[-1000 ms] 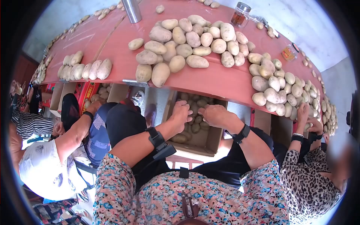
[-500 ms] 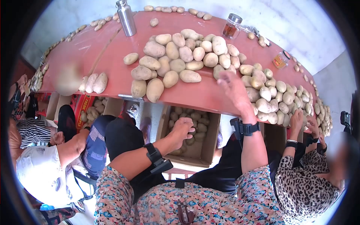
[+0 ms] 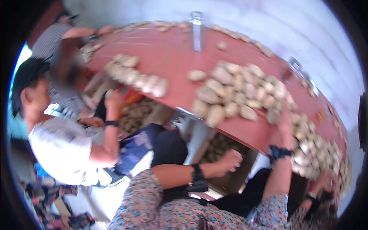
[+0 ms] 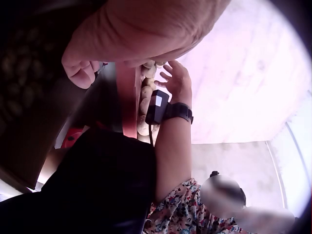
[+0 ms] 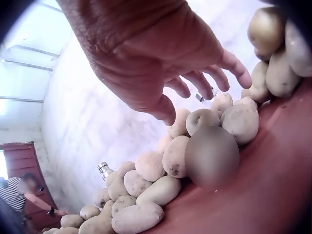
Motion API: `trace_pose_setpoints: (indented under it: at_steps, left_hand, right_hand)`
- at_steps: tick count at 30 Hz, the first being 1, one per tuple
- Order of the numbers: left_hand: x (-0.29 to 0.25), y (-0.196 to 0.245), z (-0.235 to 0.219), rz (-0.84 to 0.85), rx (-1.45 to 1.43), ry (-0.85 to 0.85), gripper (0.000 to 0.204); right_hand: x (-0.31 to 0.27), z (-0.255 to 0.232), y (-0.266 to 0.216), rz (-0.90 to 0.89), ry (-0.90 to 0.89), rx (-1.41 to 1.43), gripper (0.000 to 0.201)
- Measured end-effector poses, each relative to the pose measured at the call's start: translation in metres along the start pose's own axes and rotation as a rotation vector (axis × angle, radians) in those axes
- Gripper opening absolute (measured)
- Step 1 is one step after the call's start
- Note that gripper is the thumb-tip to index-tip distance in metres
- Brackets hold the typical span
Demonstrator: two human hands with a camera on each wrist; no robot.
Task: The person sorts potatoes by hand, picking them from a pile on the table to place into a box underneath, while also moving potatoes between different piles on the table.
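Observation:
My right hand (image 3: 283, 124) is over the red table, at the potatoes between the middle pile (image 3: 238, 92) and the right-hand pile (image 3: 306, 145). In the right wrist view its fingers (image 5: 195, 84) are spread above several pale potatoes (image 5: 150, 166), and nothing is in its grasp. My left hand (image 3: 229, 161) hovers over the cardboard box (image 3: 248, 165) below the table edge, near my lap. It holds nothing, its fingers loosely bent in the left wrist view. More potatoes (image 3: 220, 147) lie inside the box, in shadow.
A row of potatoes (image 3: 138, 78) lies on the table (image 3: 168, 73) to the left. A metal bottle (image 3: 196, 34) and a glass jar (image 3: 291, 69) stand farther back. A person in white (image 3: 63, 147) sits at my left, with a potato box nearby; another's hands (image 3: 326, 182) are at right.
My right hand has gone from the box up to the potatoes on the table. My left hand stays over the box. The head view has swung left.

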State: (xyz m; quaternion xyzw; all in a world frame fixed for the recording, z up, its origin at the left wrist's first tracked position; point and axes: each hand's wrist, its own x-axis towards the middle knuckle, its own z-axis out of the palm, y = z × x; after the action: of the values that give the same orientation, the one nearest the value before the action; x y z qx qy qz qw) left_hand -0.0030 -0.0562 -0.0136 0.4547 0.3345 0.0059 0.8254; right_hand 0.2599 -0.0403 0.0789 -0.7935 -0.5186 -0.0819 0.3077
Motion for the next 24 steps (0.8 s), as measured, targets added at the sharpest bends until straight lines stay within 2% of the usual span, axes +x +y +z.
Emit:
trace_pose_setpoints:
  at_steps: [1, 2, 3, 4, 6, 11, 12, 13, 15, 17, 18, 19, 20, 21, 22, 23, 24]
  left_hand:
    - [0.012, -0.01, -0.004, 0.026, 0.029, -0.018, 0.026]
    - [0.0, 0.002, 0.002, 0.028, 0.068, 0.07, 0.024]
    - [0.0, -0.002, 0.002, 0.028, 0.027, 0.11, 0.026]
    - [-0.005, 0.0, 0.001, 0.037, 0.032, 0.131, 0.028]
    - [-0.006, 0.005, 0.0, 0.051, 0.035, 0.134, 0.029]
    - [-0.01, 0.008, -0.004, 0.01, 0.032, 0.099, 0.032]
    - [-0.011, 0.007, -0.007, 0.004, 0.038, 0.076, 0.032]
    - [-0.008, 0.002, -0.009, 0.021, 0.015, 0.092, 0.031]
    - [-0.004, -0.007, -0.014, 0.047, -0.047, 0.045, 0.028]
    - [-0.002, -0.013, -0.019, 0.077, -0.096, 0.042, 0.026]
    - [0.0, -0.014, -0.021, 0.079, -0.147, 0.077, 0.026]
    - [-0.003, -0.006, -0.023, 0.087, -0.143, 0.068, 0.027]
    - [-0.001, -0.005, -0.025, 0.125, -0.149, 0.101, 0.025]
    - [-0.002, 0.005, -0.02, 0.081, -0.183, 0.222, 0.027]
    - [0.004, 0.008, -0.024, 0.072, -0.196, 0.267, 0.031]
    - [0.005, 0.015, -0.024, 0.062, -0.172, 0.328, 0.035]
    - [0.01, 0.015, -0.029, 0.073, -0.165, 0.36, 0.035]
  right_hand:
    - [0.005, -0.009, -0.029, 0.076, -0.041, -0.003, 0.06]
    - [0.003, -0.018, -0.046, 0.161, -0.084, -0.021, 0.063]
    - [-0.004, -0.021, -0.045, 0.257, -0.124, -0.059, 0.067]
    - [-0.001, 0.01, 0.03, 0.08, -0.072, -0.133, 0.062]
    - [0.009, 0.022, 0.023, 0.087, -0.049, -0.133, 0.06]
    - [-0.002, 0.015, 0.014, 0.27, 0.039, -0.177, 0.052]
    - [-0.004, 0.013, 0.015, 0.152, 0.082, -0.105, 0.048]
    - [-0.005, 0.011, 0.027, 0.047, 0.131, -0.041, 0.045]
    - [-0.002, 0.029, 0.077, 0.174, 0.213, -0.074, 0.048]
    - [-0.003, 0.003, 0.08, 0.189, 0.302, 0.071, 0.042]
    - [-0.01, -0.01, 0.051, 0.237, 0.372, 0.197, 0.04]
    - [-0.018, -0.028, 0.023, 0.471, 0.297, 0.704, 0.041]
    - [-0.031, -0.039, 0.01, 0.423, 0.193, 1.134, 0.041]
    - [-0.036, -0.052, 0.0, 0.428, 0.089, 1.313, 0.041]
    - [-0.041, -0.059, -0.007, 0.419, -0.021, 1.5, 0.042]
    - [-0.052, -0.059, -0.01, 0.44, -0.015, 1.5, 0.042]
    - [-0.064, -0.06, -0.014, 0.421, -0.207, 1.442, 0.041]
